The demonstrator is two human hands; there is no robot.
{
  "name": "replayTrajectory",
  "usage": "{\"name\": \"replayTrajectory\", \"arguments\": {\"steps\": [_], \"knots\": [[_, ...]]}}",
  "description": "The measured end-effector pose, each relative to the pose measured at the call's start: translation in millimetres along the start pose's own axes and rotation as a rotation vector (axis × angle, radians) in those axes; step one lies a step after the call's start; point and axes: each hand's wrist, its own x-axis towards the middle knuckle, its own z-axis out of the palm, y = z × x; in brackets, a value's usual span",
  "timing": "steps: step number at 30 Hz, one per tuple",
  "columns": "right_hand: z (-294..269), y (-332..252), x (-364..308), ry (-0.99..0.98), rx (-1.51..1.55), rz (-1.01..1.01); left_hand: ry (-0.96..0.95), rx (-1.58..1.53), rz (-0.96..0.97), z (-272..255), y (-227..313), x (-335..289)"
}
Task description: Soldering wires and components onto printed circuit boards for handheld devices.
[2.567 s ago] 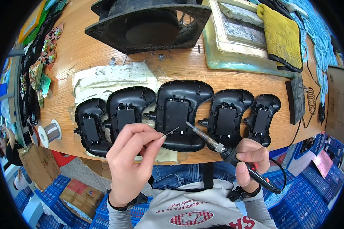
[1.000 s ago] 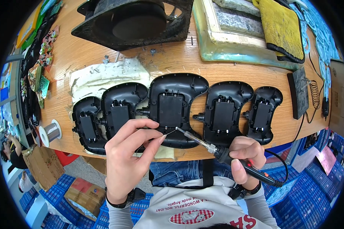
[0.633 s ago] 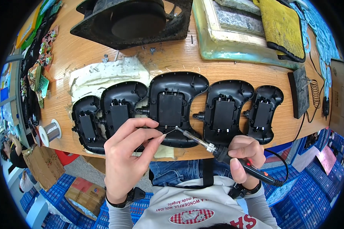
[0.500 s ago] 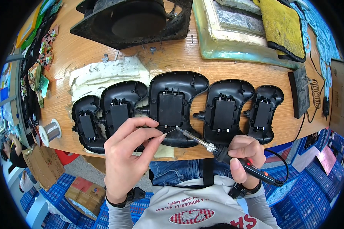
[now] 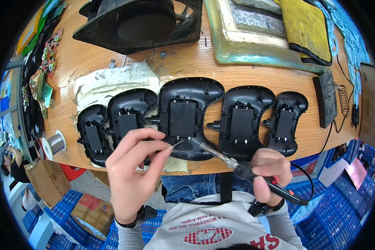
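Note:
Pinched between the thumb and fingertips of my left hand (image 5: 134,168) is a thin solder wire (image 5: 178,142), its free end pointing right over the middle black plastic shell (image 5: 183,118). My right hand (image 5: 271,168) is closed around a soldering iron (image 5: 242,169), its red light showing. The iron's tip hovers near a small metal tab (image 5: 189,138) at the near edge of that shell's rectangular compartment. A gap separates wire end and iron tip. Smaller black shells stand in a row on both sides, each with metal tabs.
A solder spool (image 5: 54,144) stands at the table's left edge. Farther back are a black fan (image 5: 137,29), a glass-like tray (image 5: 254,58) and a yellow cloth (image 5: 306,31). An iron stand with a coil (image 5: 326,100) is at right. Cardboard boxes and blue crates lie below.
The solder wire's end and the iron's tip were together at the metal tab; now they are apart. My left hand has drawn slightly left with the wire.

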Motion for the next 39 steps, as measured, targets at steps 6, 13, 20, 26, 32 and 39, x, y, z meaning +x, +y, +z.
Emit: {"name": "replayTrajectory", "arguments": {"steps": [6, 13, 20, 26, 32, 39], "knots": [[-26.1, -6.8, -16.0, 0.261, -0.01, 0.016, 0.136, -0.262, -0.046, -4.6, 16.5, -13.1], [-30.3, -4.2, -13.9, 0.459, -0.038, 0.113, 0.03, -0.253, 0.015, 33.3, 35.9, 17.2], [-38.3, 9.0, -9.8, 0.304, -0.093, -0.066, 0.07, 0.043, 0.18, 51.3, 35.0, 34.5], [-37.6, 8.2, -6.3, 0.252, -0.162, -0.026, 0.097, 0.158, 0.252, 54.1, 32.2, 40.8], [-36.9, 7.9, -3.0, 0.243, -0.19, -0.019, 0.075, 0.171, 0.243, 53.5, 30.8, 41.3], [-36.0, 7.4, 0.1, 0.209, -0.219, -0.021, 0.074, 0.176, 0.251, 53.0, 28.3, 41.6]]}}
